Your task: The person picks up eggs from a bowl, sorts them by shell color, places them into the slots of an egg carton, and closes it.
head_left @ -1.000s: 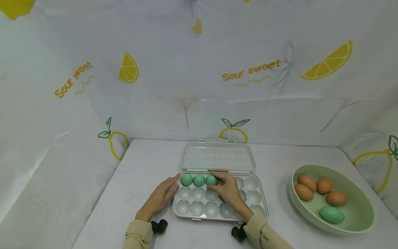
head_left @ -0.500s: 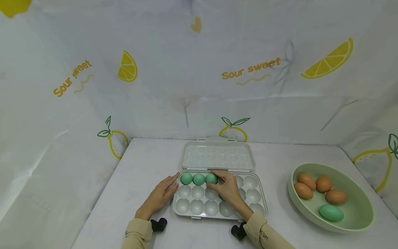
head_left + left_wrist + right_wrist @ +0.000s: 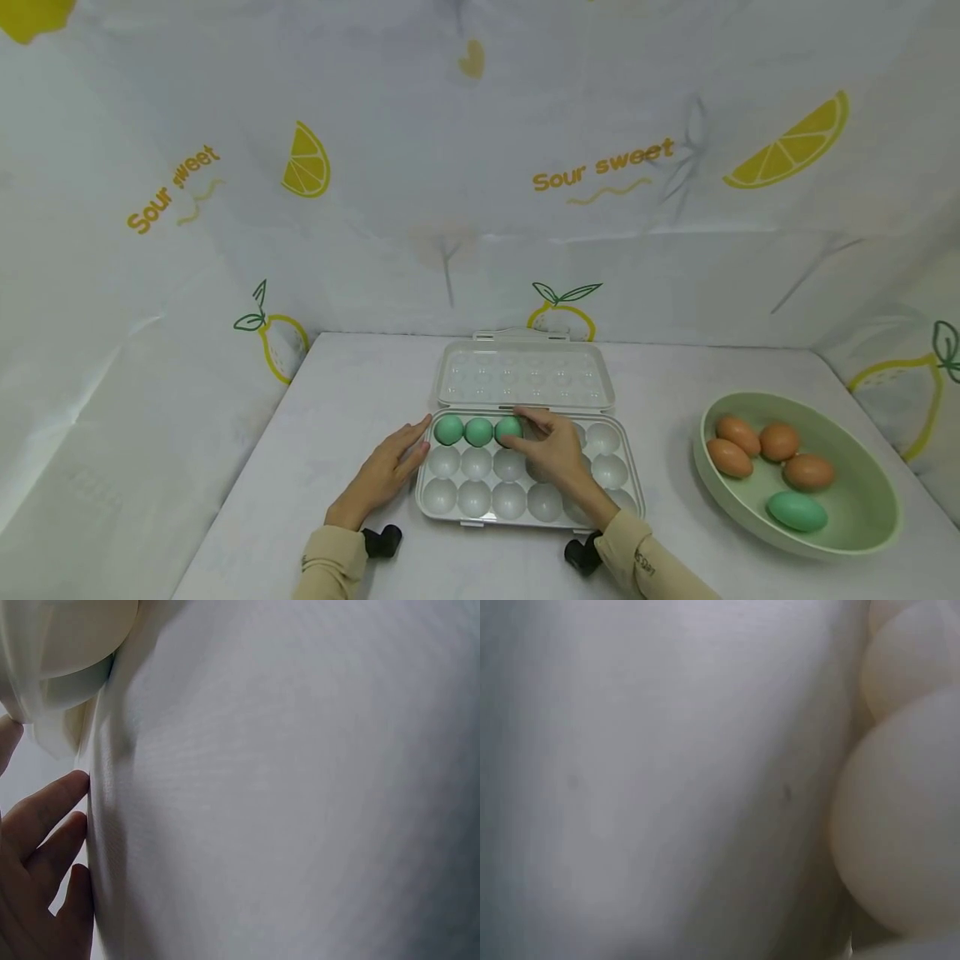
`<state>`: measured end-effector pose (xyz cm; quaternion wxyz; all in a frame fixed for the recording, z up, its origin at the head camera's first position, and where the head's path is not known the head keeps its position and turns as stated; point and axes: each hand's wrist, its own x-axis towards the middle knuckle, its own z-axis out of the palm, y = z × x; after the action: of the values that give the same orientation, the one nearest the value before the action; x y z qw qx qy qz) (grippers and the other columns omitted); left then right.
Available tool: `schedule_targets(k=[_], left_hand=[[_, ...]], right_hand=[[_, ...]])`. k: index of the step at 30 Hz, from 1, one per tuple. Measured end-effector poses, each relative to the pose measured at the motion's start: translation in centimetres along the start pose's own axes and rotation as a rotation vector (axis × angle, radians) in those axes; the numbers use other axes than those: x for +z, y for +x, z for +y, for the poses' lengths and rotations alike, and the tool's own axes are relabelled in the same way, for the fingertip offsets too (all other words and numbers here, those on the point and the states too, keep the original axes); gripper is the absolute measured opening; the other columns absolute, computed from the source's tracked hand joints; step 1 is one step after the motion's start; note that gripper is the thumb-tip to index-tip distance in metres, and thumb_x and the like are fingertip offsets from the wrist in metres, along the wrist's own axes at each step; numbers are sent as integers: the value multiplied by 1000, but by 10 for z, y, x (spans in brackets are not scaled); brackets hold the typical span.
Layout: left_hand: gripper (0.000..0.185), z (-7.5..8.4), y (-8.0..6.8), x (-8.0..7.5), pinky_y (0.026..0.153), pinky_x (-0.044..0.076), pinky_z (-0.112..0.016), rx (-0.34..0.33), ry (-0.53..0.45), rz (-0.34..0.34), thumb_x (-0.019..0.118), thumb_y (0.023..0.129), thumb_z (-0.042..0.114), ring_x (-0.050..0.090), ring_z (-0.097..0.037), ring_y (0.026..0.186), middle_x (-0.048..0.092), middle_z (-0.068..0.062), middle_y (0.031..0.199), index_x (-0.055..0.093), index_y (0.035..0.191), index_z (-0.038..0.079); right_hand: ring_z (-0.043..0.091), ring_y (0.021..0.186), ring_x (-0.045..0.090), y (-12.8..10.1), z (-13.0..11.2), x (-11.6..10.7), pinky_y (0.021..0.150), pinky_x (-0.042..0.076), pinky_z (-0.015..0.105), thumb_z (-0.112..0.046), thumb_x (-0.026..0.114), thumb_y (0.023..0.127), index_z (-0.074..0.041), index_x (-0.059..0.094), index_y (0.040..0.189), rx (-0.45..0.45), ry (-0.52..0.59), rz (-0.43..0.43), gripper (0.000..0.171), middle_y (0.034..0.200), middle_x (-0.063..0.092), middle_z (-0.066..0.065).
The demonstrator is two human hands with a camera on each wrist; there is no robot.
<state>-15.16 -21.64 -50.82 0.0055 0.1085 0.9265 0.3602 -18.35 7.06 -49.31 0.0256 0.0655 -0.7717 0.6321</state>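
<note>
An egg tray (image 3: 474, 500) with round cups lies on the table in the head view, its clear lid (image 3: 525, 375) folded back. Three green eggs sit in the back row: one at left (image 3: 449, 430), one beside it (image 3: 478, 432), and a third egg (image 3: 507, 428). My right hand (image 3: 557, 452) is over the third egg, thumb overlapping its lower edge and fingers loosely spread. My left hand (image 3: 382, 477) rests with extended fingers along the tray's left edge. The left wrist view shows those fingers (image 3: 46, 814) beside the tray; the right wrist view shows cup undersides (image 3: 904, 817).
A pale green bowl (image 3: 862, 517) stands at the right, holding several brown eggs (image 3: 810, 472) and one green egg (image 3: 797, 511). A patterned cloth wall (image 3: 375, 275) rises behind the white table (image 3: 360, 383).
My right hand has shifted slightly right, its fingers loosening from the third green egg, which stays in its cup. The left hand holds its place.
</note>
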Motion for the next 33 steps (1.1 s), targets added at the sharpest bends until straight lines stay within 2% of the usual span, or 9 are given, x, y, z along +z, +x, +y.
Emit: schedule_targets(k=[2, 6, 12, 14, 17, 20, 25, 33], left_hand=[[51, 0, 0, 0, 122, 32, -65, -5, -3, -1, 54, 106, 36, 40, -46, 148, 54, -14, 154, 47, 155, 20], [51, 2, 0, 1, 122, 32, -66, -5, -1, -5, 53, 107, 35, 40, -46, 148, 53, -14, 154, 47, 155, 19], [51, 3, -1, 1, 122, 31, -65, -16, 4, -9, 52, 107, 36, 40, -46, 149, 53, -15, 154, 47, 155, 20], [51, 3, -1, 0, 122, 32, -65, -17, 8, -8, 53, 107, 37, 40, -46, 149, 53, -16, 154, 47, 155, 20], [51, 3, -2, 0, 122, 32, -64, -21, 15, -6, 53, 107, 37, 40, -45, 148, 53, -16, 154, 47, 155, 21], [51, 2, -2, 1, 122, 32, -64, -21, 16, 1, 53, 107, 37, 41, -45, 148, 53, -16, 153, 47, 155, 21], [51, 3, -1, 1, 122, 32, -65, -20, 14, 3, 53, 107, 37, 40, -45, 148, 53, -17, 154, 47, 155, 21], [52, 3, -1, 1, 123, 31, -64, -24, -4, -4, 52, 107, 38, 39, -45, 149, 51, -16, 155, 46, 156, 20]], right_hand=[[34, 131, 63, 0, -2, -5, 108, 51, 28, -3, 88, 76, 4, 71, 123, 8, 21, -21, 51, 130, 71, 20], [29, 133, 61, 2, -6, -17, 110, 50, 29, -1, 87, 77, 8, 68, 126, -32, 86, -86, 52, 133, 67, 25], [-6, 122, 60, 1, -14, -39, 111, 49, 28, -2, 85, 81, 10, 65, 130, -62, 110, -161, 55, 139, 61, 30], [-12, 119, 59, 0, -16, -47, 109, 50, 26, -4, 85, 81, 10, 65, 130, -57, 98, -156, 55, 140, 60, 30], [-14, 118, 59, -1, -18, -59, 108, 51, 24, -4, 85, 82, 9, 65, 130, -57, 86, -136, 54, 140, 61, 29], [-12, 118, 60, -1, -18, -70, 106, 51, 22, -4, 84, 82, 9, 66, 129, -63, 74, -111, 52, 136, 67, 20], [-12, 118, 61, -2, -13, -90, 104, 51, 17, -7, 84, 84, 7, 67, 129, -83, 42, -83, 51, 126, 71, -10], [-14, 116, 61, -8, -7, -123, 101, 52, 15, -2, 81, 86, 15, 63, 129, -96, 42, -33, 50, 117, 71, -25]])
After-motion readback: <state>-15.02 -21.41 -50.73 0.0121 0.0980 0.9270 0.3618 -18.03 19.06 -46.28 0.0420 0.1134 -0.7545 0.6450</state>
